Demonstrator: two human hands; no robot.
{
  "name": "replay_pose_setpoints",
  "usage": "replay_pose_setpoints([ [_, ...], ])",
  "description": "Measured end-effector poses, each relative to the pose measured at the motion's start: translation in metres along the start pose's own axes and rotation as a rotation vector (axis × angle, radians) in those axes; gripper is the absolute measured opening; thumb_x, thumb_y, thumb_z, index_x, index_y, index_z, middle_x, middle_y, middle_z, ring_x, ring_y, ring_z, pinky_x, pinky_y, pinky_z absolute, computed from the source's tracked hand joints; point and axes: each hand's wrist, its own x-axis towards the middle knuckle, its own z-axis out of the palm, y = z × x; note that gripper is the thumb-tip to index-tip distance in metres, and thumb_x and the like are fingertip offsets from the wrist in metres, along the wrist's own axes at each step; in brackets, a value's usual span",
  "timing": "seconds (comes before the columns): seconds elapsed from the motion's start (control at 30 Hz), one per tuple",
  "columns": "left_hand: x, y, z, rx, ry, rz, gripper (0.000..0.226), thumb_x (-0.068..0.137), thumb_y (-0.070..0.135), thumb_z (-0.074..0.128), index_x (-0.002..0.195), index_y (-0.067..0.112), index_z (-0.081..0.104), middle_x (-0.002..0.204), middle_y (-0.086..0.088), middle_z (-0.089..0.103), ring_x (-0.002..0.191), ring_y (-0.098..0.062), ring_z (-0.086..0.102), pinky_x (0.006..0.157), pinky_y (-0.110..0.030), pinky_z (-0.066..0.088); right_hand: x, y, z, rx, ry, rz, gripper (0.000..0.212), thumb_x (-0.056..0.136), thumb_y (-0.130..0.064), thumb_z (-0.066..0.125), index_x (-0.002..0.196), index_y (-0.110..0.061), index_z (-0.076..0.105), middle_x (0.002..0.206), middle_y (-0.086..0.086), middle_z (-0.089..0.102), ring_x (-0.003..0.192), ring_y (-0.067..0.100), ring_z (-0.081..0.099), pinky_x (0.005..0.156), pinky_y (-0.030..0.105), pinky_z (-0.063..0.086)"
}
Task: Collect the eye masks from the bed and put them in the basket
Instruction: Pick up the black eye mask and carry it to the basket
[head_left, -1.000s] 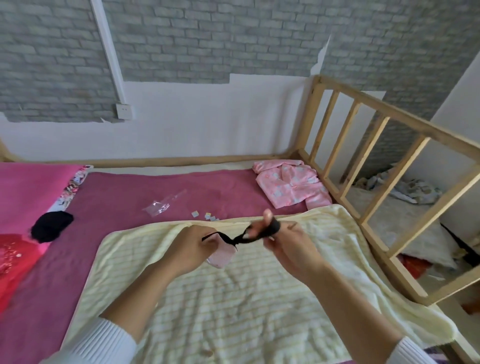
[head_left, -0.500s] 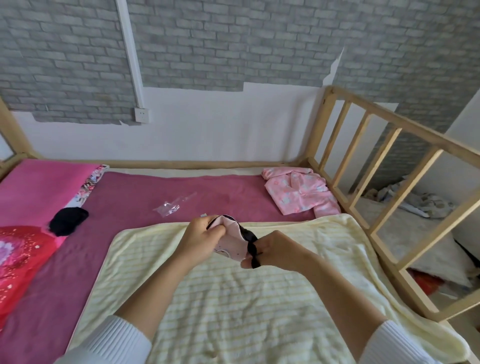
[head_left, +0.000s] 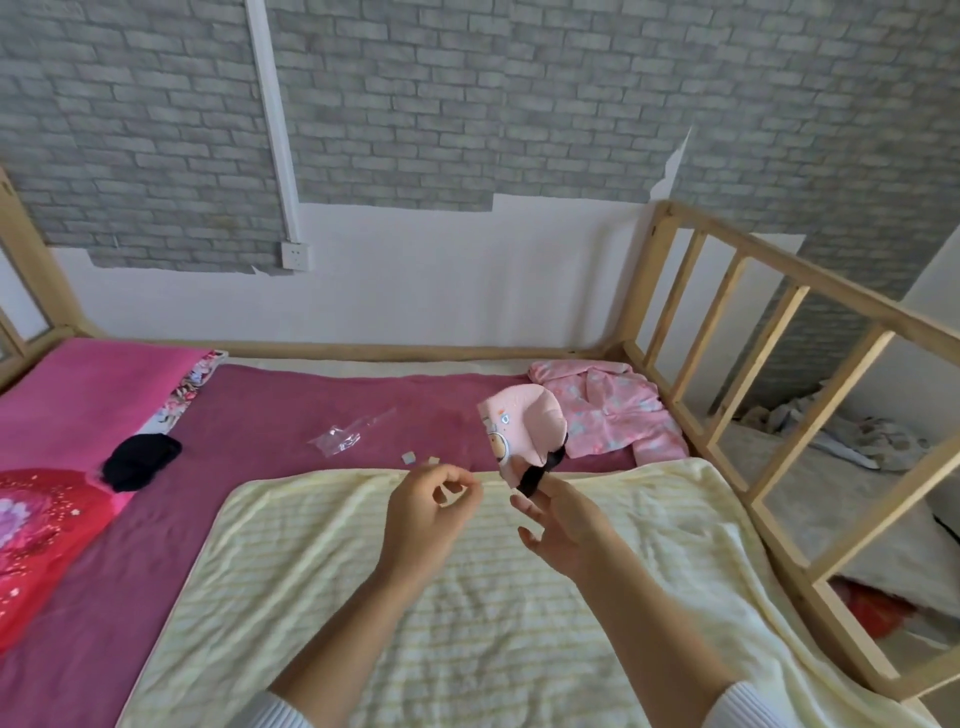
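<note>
A pink eye mask (head_left: 522, 428) with a cartoon print and a black strap is held upright above the far edge of the yellow blanket. My right hand (head_left: 563, 525) grips it by the strap between thumb and fingers. My left hand (head_left: 423, 512) hovers just left of it, fingers loosely curled, holding nothing. A black eye mask (head_left: 139, 461) lies on the maroon sheet at the left, beside the red pillow. No basket is in view.
A yellow striped blanket (head_left: 467, 613) covers the near bed. Pink pyjamas (head_left: 613, 415) lie in the far right corner. A clear plastic wrapper (head_left: 345, 436) and small paper bits lie on the maroon sheet. A wooden rail (head_left: 779, 353) bounds the right side.
My left hand let go of the pink mask and drew back. My right hand lifted the mask up and to the right by its strap. The view tilted slightly.
</note>
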Motion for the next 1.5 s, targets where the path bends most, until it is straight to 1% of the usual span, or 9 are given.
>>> replay_pose_setpoints([
  [0.2,-0.008,0.006,0.023,0.115,-0.007,0.051,0.022,0.076,0.032,0.077,0.098,0.03,0.078,0.067,0.013,0.052,0.061,-0.001,0.051,0.058,-0.009,0.037,0.001,0.007,0.014,0.079,-0.068,0.037,0.017,0.081,-0.035,0.068,0.094,-0.026,0.069,0.096,-0.012,0.066,0.094,0.01,0.055,0.079,0.032,0.036],
  [0.47,-0.017,0.003,0.016,0.137,0.1,0.009,0.009,0.082,0.022,0.073,0.08,0.014,0.074,0.061,0.008,0.038,0.055,-0.008,0.038,0.054,-0.018,0.03,0.003,0.016,0.026,0.05,-0.183,0.108,0.017,0.083,-0.035,0.066,0.095,-0.022,0.068,0.089,-0.012,0.069,0.092,0.006,0.056,0.084,0.031,0.033],
  [0.87,-0.08,-0.036,-0.098,0.37,0.329,-0.137,0.011,0.088,0.009,0.062,0.08,0.016,0.058,0.077,0.003,0.05,0.063,-0.005,0.045,0.061,-0.014,0.034,0.013,0.056,0.072,-0.509,-0.505,0.205,0.014,0.074,-0.032,0.067,0.074,-0.022,0.078,0.081,-0.002,0.077,0.083,0.012,0.057,0.077,0.032,0.034],
  [1.0,-0.119,-0.055,-0.147,0.26,0.507,-0.3,0.006,0.092,0.008,0.057,0.088,0.011,0.06,0.082,-0.002,0.065,0.072,-0.017,0.061,0.065,-0.027,0.047,-0.012,0.096,0.126,-0.639,-0.671,0.194,0.021,0.076,-0.037,0.069,0.082,-0.019,0.078,0.085,-0.001,0.078,0.08,0.011,0.057,0.076,0.031,0.036],
  [1.13,-0.162,-0.066,-0.206,-0.207,0.707,-0.501,0.008,0.096,0.02,0.053,0.091,0.02,0.06,0.078,-0.001,0.076,0.063,-0.009,0.073,0.053,-0.022,0.053,-0.051,0.148,0.192,-0.731,-0.736,0.161,0.026,0.08,-0.04,0.066,0.084,-0.017,0.077,0.083,-0.003,0.077,0.078,0.012,0.057,0.078,0.032,0.036],
  [1.3,-0.221,-0.083,-0.307,-0.325,0.916,-0.536,0.007,0.088,0.025,0.063,0.083,0.03,0.063,0.082,-0.002,0.069,0.064,-0.012,0.069,0.049,-0.028,0.058,-0.11,0.229,0.28,-0.882,-0.817,0.097,0.023,0.077,-0.035,0.068,0.088,-0.015,0.074,0.081,0.001,0.074,0.071,0.012,0.059,0.074,0.032,0.037],
  [1.37,-0.254,-0.091,-0.358,-0.22,0.98,-0.587,0.009,0.084,0.023,0.064,0.077,0.028,0.061,0.078,-0.003,0.064,0.07,-0.019,0.067,0.062,-0.047,0.061,-0.136,0.265,0.319,-0.933,-0.842,0.046,0.026,0.076,-0.027,0.071,0.092,-0.007,0.075,0.075,0.004,0.071,0.063,0.012,0.057,0.064,0.028,0.038],
  [1.43,-0.291,-0.097,-0.407,-0.153,0.994,-0.626,0.008,0.084,0.019,0.064,0.079,0.024,0.062,0.079,-0.007,0.064,0.077,-0.026,0.062,0.079,-0.054,0.056,-0.16,0.303,0.36,-0.956,-0.806,-0.141,0.029,0.074,-0.02,0.074,0.094,0.0,0.071,0.071,0.004,0.061,0.057,0.012,0.05,0.052,0.022,0.034],
  [1.5,-0.33,-0.101,-0.452,-0.147,0.982,-0.628,0.006,0.085,0.013,0.066,0.091,0.013,0.068,0.081,-0.011,0.063,0.074,-0.024,0.059,0.073,-0.047,0.054,-0.188,0.335,0.399,-0.988,-0.836,-0.39,0.035,0.072,-0.017,0.076,0.105,-0.018,0.063,0.079,-0.003,0.061,0.065,0.013,0.054,0.051,0.016,0.038],
])
